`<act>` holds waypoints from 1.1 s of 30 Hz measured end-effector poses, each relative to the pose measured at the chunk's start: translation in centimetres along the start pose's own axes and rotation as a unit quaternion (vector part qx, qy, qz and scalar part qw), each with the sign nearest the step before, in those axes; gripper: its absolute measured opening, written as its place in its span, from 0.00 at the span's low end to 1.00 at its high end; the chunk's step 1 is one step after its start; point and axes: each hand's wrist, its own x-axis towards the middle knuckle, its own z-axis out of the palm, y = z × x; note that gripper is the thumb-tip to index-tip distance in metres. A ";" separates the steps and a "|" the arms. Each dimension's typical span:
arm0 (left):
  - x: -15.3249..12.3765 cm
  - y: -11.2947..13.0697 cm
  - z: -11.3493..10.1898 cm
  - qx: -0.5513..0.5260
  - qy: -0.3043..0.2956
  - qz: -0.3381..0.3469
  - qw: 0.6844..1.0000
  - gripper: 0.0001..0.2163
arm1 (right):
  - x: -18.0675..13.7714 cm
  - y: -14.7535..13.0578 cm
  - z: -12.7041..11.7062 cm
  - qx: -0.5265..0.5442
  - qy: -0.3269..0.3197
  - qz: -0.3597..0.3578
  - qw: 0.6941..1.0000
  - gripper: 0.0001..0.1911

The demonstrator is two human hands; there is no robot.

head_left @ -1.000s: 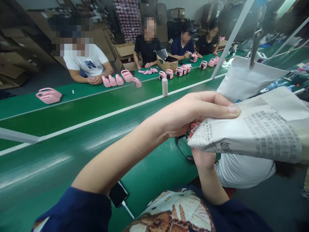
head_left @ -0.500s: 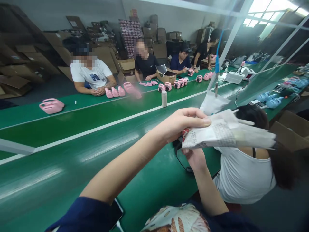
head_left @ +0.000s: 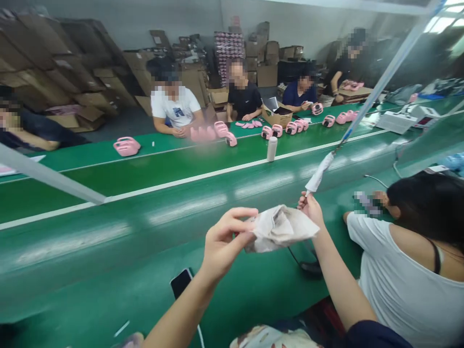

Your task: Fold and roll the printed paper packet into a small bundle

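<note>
My left hand (head_left: 226,237) pinches a crumpled white packet (head_left: 284,227) between thumb and fingers, in the middle of the head view above the green table. Just beyond it, my right hand (head_left: 310,208) has its fingers closed on the lower end of a narrow, twisted white piece (head_left: 321,171), perhaps paper or plastic. The upper end of that piece hangs from a blue cord (head_left: 344,137) beside a slanted frame bar. Beneath my right forearm lies a dark object with a strap (head_left: 311,268), partly hidden.
A phone (head_left: 181,282) with a white cable lies on the green table (head_left: 145,290). A white bottle (head_left: 271,149) stands near the belt. Several pink plastic housings (head_left: 126,146) line the far side, where people sit. A person in a white top (head_left: 406,261) leans close on my right.
The view has swung right-to-left across the scene, showing more at the left. My right hand has come from under the packet to the hanging white piece, now drawn narrow. My left hand keeps the packet.
</note>
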 end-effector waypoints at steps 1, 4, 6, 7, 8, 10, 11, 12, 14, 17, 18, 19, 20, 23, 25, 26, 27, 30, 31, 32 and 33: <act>-0.9 -0.6 -0.8 0.019 0.006 0.039 0.999 0.09 | 0.3 0.2 0.0 0.011 -0.001 0.017 1.000 0.11; -3.3 -2.0 -2.8 0.051 0.022 0.080 0.995 0.08 | 1.5 0.8 -0.2 0.031 0.008 0.055 0.998 0.08; -4.5 -2.5 -3.6 0.062 0.043 0.060 0.995 0.08 | 2.7 1.3 -0.4 0.029 0.022 0.073 0.997 0.09; -5.1 -2.6 -3.9 0.077 0.054 0.042 0.995 0.07 | 3.3 1.7 -0.5 0.025 0.027 0.083 0.996 0.10; -5.6 -2.7 -4.1 0.101 0.064 0.020 0.993 0.07 | 3.9 2.1 -0.7 0.018 0.030 0.092 0.995 0.12; -6.5 -2.9 -4.5 0.165 0.068 -0.023 0.984 0.07 | 4.5 3.2 -1.0 -0.001 0.035 0.107 0.994 0.15; -7.0 -3.1 -4.6 0.195 0.065 -0.039 0.978 0.07 | 4.2 3.8 -1.2 -0.015 0.036 0.112 0.993 0.15; -7.6 -3.2 -4.8 0.218 0.059 -0.048 0.973 0.07 | 3.6 4.4 -1.4 -0.031 0.037 0.115 0.992 0.14; -8.6 -3.4 -5.3 0.254 0.042 -0.042 0.965 0.08 | 0.7 5.5 -1.5 -0.067 0.028 0.115 0.991 0.12; -10.3 -3.3 -6.2 0.334 -0.005 0.004 0.943 0.08 | -6.4 6.2 -0.7 -0.178 -0.107 0.004 0.978 0.20; -10.9 -3.2 -6.6 0.366 -0.025 0.024 0.930 0.09 | -9.0 6.4 -0.1 -0.226 -0.196 -0.086 0.950 0.22; -11.6 -3.1 -7.1 0.394 -0.044 0.042 0.917 0.09 | -11.5 6.5 0.5 -0.278 -0.267 -0.151 0.910 0.26; -12.4 -2.9 -7.5 0.418 -0.059 0.059 0.905 0.10 | -13.7 6.8 1.2 -0.324 -0.334 -0.203 0.861 0.33; -15.8 -2.7 -8.6 0.476 -0.097 0.098 0.868 0.12 | -18.7 8.9 2.3 -0.390 -0.440 -0.294 0.754 0.45; -18.9 -2.8 -9.1 0.509 -0.119 0.110 0.846 0.13 | -21.0 11.3 1.9 -0.392 -0.462 -0.316 0.730 0.46; -20.6 -2.9 -9.3 0.520 -0.125 0.116 0.837 0.13 | -22.1 12.6 1.5 -0.386 -0.464 -0.321 0.730 0.45; -22.4 -3.0 -9.5 0.527 -0.128 0.124 0.831 0.13 | -23.2 13.9 0.9 -0.375 -0.461 -0.326 0.735 0.44; -28.3 -3.1 -9.9 0.524 -0.137 0.157 0.826 0.15 | -27.4 17.4 -1.5 -0.347 -0.431 -0.346 0.757 0.40; -30.3 -3.1 -10.1 0.519 -0.142 0.168 0.826 0.16 | -29.1 18.2 -2.2 -0.342 -0.423 -0.353 0.761 0.38; -32.3 -2.9 -10.3 0.515 -0.146 0.177 0.826 0.17 | -30.8 18.9 -3.0 -0.337 -0.415 -0.360 0.764 0.37; -34.2 -2.6 -10.5 0.509 -0.146 0.186 0.827 0.18 | -32.6 19.5 -3.6 -0.333 -0.410 -0.367 0.766 0.35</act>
